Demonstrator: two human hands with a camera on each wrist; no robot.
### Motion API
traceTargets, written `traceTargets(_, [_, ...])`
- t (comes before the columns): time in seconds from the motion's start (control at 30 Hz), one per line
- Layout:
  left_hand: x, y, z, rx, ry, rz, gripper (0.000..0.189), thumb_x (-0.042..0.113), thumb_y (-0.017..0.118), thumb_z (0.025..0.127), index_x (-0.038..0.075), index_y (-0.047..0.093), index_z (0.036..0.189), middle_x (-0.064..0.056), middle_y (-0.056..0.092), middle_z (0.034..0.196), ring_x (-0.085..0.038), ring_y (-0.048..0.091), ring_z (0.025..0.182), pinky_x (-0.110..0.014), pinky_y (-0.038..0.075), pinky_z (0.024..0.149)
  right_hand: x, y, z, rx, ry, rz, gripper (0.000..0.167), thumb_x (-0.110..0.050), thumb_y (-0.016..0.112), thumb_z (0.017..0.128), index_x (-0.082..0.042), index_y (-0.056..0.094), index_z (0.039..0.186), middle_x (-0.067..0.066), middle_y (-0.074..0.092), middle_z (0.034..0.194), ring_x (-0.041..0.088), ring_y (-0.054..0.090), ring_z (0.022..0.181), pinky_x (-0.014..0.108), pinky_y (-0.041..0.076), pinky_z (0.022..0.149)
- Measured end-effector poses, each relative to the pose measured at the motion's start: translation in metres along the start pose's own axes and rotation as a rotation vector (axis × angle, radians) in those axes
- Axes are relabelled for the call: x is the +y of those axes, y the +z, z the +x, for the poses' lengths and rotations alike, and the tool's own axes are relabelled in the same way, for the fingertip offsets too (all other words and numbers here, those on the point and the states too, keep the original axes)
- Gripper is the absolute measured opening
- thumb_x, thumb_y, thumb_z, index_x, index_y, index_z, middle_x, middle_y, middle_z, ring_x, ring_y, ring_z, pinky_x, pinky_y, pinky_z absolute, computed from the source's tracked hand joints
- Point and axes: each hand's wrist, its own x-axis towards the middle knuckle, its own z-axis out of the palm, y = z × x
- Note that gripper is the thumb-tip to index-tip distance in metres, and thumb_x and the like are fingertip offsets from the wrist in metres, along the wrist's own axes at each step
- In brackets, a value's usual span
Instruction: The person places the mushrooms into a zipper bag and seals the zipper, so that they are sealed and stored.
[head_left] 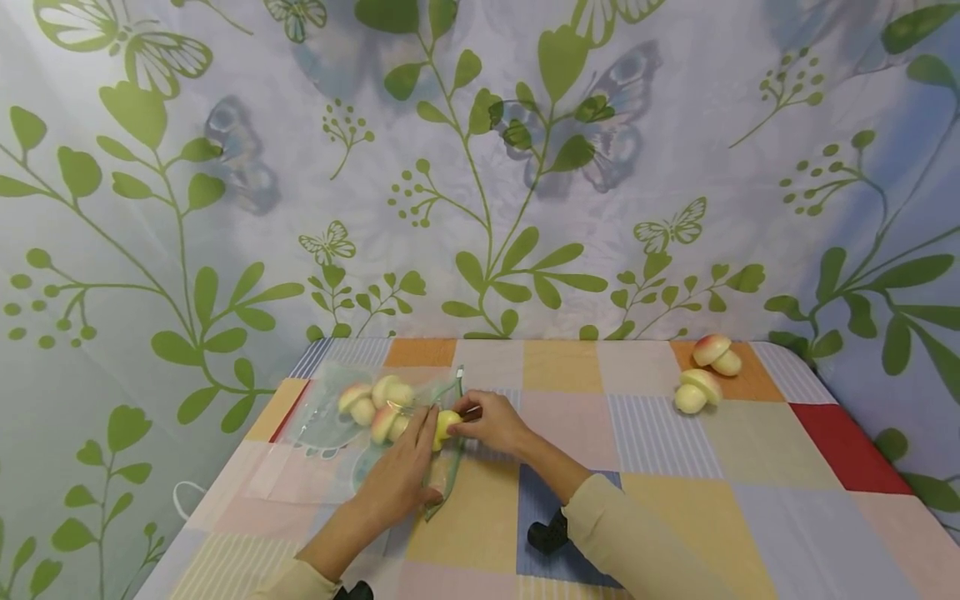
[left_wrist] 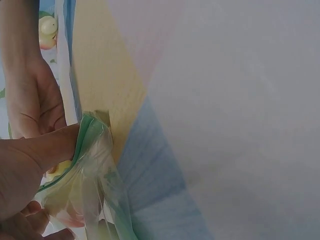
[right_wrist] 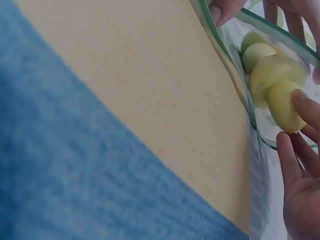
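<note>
A clear zip bag (head_left: 315, 437) with a green zip edge lies on the table, its mouth toward the right. Several toy mushrooms (head_left: 392, 390), cream with reddish patches, are inside it. My left hand (head_left: 401, 475) holds the mouth apart, thumb hooked at the green edge in the left wrist view and fingers across the bag's upper side. At the mouth, my right hand (head_left: 495, 423) pinches a yellowish toy mushroom (right_wrist: 287, 105) by its stem, cap pointing into the bag. Its cap is partly hidden by the left fingers in the head view.
Two more toy mushrooms, one pale (head_left: 697, 392) and one with a reddish cap (head_left: 716, 354), lie at the table's far right. A patchwork cloth (head_left: 570, 425) covers the table. Behind it hangs a leaf-and-butterfly curtain (head_left: 450, 250). A white cord (head_left: 180, 500) loops at the left edge.
</note>
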Motion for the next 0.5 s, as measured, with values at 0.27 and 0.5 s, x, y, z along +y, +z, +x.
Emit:
traceTargets(0.27, [0.0007,0.0000,-0.0008,0.002,-0.007,0.022,0.131,0.019,0.103,0.060,-0.011,0.022,0.158,-0.032,0.031,0.158,-0.039,0.046,0.138,-0.041,0.050,0.103,-0.0049,0.0034,0.0003,-0.026,-0.007,-0.020,0.027,-0.012,0.082,0.091,0.000,0.074,0.115,0.009,0.072,0.110,0.026,0.072,0.098,0.030,0.060,0.076])
traceTargets(0.5, [0.0017,-0.0003,-0.0005,0.013,-0.017,0.015,0.130,0.019,0.103,0.060,-0.010,0.023,0.158,-0.032,0.032,0.157,-0.041,0.045,0.138,-0.044,0.051,0.100,-0.0072,0.0071,0.0022,-0.030,-0.006,-0.052,0.028,-0.008,0.078,0.093,0.000,0.073,0.119,0.009,0.071,0.114,0.023,0.071,0.100,0.028,0.059,0.077])
